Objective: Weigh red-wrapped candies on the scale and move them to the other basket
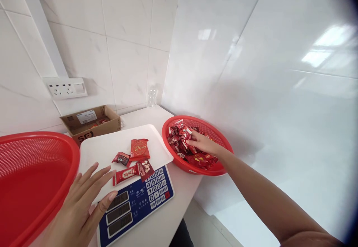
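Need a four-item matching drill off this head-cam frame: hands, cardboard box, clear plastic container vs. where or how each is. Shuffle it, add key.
Things
1. Right hand
2. Left hand
3. Cardboard box
4. Clear plastic container

Places or states
A. Fingers spread, beside the displays of the scale
B. At the table's far corner, by the wall
C. Among the wrapped packets in a red basket
D. Open-topped, beyond the white pan

Pairs: 1-C, 2-A, 3-D, 4-B
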A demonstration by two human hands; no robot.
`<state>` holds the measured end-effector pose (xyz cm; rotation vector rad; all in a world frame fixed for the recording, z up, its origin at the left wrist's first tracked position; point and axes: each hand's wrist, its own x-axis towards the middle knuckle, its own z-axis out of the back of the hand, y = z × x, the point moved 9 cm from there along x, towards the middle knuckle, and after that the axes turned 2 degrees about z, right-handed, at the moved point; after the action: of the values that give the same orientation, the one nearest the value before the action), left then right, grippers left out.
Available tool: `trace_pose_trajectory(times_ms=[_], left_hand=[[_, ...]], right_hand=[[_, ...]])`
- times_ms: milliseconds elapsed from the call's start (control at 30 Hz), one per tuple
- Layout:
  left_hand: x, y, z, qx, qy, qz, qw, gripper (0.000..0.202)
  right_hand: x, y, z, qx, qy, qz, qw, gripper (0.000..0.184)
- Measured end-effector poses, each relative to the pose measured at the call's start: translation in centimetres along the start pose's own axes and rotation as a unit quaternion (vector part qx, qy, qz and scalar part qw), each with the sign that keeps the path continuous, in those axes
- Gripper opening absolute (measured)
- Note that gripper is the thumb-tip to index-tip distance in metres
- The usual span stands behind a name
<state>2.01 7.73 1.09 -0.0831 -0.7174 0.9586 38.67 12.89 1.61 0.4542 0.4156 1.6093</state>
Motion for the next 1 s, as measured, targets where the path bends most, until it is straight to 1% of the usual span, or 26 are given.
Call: trace_pose_trajectory(times_ms=[100,167,267,300,367,433,500,567,667,733,833,1000], left_hand=[[-0.1,0.2,-0.1,0.004,0.005,0.009,1.0,0.041],[-0.2,0.2,-0.1,0.008,0.009,0.013,1.0,0.041],[-0.1,-0.1,-0.2,0.015,0.016,0.002,1.0,0.04],[0.0,-0.2,-0.2,0.017,0.017,-0.003,1.0,0.04],[0.1,-0.5,-0.1,0.023,0.018,-0.012,1.0,0.039],[0.1,-0.6,0.0,0.027,0.016,-0.012,0.999,0.039],[0.2,-0.6,0.2,0.031,0.011,-0.01,0.999,0.039],[0.1,-0.7,0.4,0.035,0.005,-0.011,0.999,0.039],[0.0,-0.6,0.3,0.034,0.009,-0.014,0.999,0.039],[-0.1,-0.4,0.2,0.031,0.009,-0.011,0.999,0.04],[-0.2,-0.1,-0.1,0.03,0.011,-0.009,0.999,0.04],[-0.2,0.1,-0.1,0.03,0.015,0.0,0.999,0.04]], right_hand=[[0.1,0.0,-0.1,0.01,0.009,-0.017,1.0,0.039],[0.4,-0.5,-0.6,-0.014,0.014,-0.034,0.999,0.039],[0.8,-1.4,-1.9,-0.085,0.02,-0.065,0.994,0.023],[0.9,-1.6,-2.5,-0.109,0.021,-0.076,0.991,0.021],[1.1,-2.0,-3.3,-0.144,0.018,-0.097,0.985,0.029],[1.1,-2.3,-3.5,-0.161,0.014,-0.111,0.981,0.037],[1.1,-2.6,-3.0,-0.162,0.007,-0.122,0.979,0.036],[0.9,-2.9,-1.9,-0.149,-0.012,-0.13,0.98,0.034],[0.3,-3.2,0.2,-0.105,-0.05,-0.128,0.985,0.036],[-0.1,-3.2,1.1,-0.066,-0.067,-0.118,0.988,0.038],[-0.6,-3.0,1.5,-0.011,-0.077,-0.104,0.992,0.039],[-0.6,-2.8,1.1,0.04,-0.073,-0.098,0.992,0.027]])
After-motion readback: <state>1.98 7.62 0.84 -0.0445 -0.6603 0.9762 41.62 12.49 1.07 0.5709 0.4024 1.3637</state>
